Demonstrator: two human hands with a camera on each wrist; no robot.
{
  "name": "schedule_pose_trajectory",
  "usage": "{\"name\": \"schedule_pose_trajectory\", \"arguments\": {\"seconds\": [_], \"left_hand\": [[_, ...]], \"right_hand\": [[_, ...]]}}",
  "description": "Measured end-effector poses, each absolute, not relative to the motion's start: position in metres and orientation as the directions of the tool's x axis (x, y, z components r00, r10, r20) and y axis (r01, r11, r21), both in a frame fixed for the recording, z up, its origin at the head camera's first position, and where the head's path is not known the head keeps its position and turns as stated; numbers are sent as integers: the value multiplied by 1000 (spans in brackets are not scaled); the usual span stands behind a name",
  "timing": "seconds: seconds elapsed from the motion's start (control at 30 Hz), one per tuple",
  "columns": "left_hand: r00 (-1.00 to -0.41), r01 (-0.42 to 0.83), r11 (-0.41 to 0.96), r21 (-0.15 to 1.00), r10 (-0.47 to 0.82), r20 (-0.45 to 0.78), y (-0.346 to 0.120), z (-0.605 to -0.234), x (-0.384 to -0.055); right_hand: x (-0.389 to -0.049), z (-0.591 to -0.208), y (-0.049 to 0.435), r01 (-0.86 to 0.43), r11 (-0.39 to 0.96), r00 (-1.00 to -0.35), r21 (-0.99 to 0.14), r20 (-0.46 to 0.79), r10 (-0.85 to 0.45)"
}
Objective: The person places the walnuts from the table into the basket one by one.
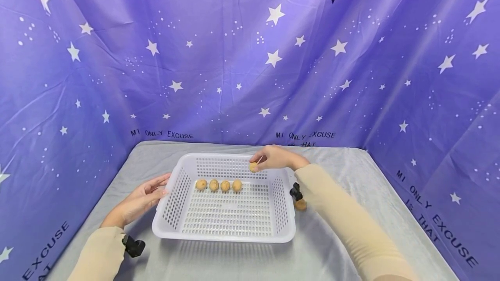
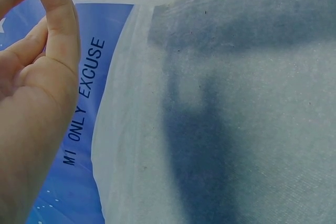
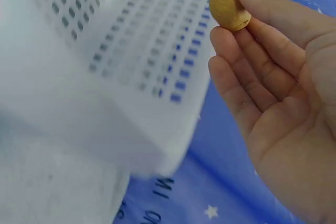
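A white perforated plastic basket [image 1: 224, 238] sits in the middle of the cloth. My left hand [image 1: 140, 198] pinches its left rim between thumb and fingers; in the left wrist view the thumb [image 2: 55, 14] is up at the basket's edge. Several walnuts [image 1: 213, 185] lie in a row across the back left of the basket floor. Over the back right rim, my right hand [image 1: 276, 158] pinches another walnut [image 3: 229, 4] between thumb and fingertips, above the basket floor.
Outside the basket's right wall, a brown walnut [image 1: 300, 204] lies on the grey cloth [image 1: 340, 237], partly hidden by the right wrist's black camera [image 1: 296, 191]. Purple star-printed curtains [image 1: 234, 64] enclose the back and both sides.
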State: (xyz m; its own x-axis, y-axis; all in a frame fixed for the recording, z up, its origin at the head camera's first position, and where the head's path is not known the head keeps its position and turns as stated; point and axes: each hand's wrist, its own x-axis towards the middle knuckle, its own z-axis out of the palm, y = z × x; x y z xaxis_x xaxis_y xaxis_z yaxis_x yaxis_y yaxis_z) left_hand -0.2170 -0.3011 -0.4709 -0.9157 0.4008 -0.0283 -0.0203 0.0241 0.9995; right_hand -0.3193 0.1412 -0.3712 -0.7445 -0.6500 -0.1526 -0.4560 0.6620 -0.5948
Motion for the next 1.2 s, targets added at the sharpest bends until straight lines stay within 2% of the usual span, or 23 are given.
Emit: {"name": "schedule_pose_trajectory", "arguments": {"seconds": [0.3, 0.57, 0.97, 1.2], "left_hand": [[-915, -19, 28, 999, 402, -29, -299, -469, -216], [-919, -17, 30, 999, 392, -28, -300, -470, -216], [-922, -16, 42, 999, 386, -31, -301, -470, -214], [-927, -26, 54, 998, 372, -44, -300, -469, -214]], "right_hand": [[-324, -395, 118, -423, 669, -695, -611, -255, -672], [-323, -418, 107, -349, 754, -738, -556, -333, -587], [-316, -428, 93, -383, 807, -765, -450, -336, -550], [-312, -426, 92, -393, 814, -771, -428, -329, -545]]}}
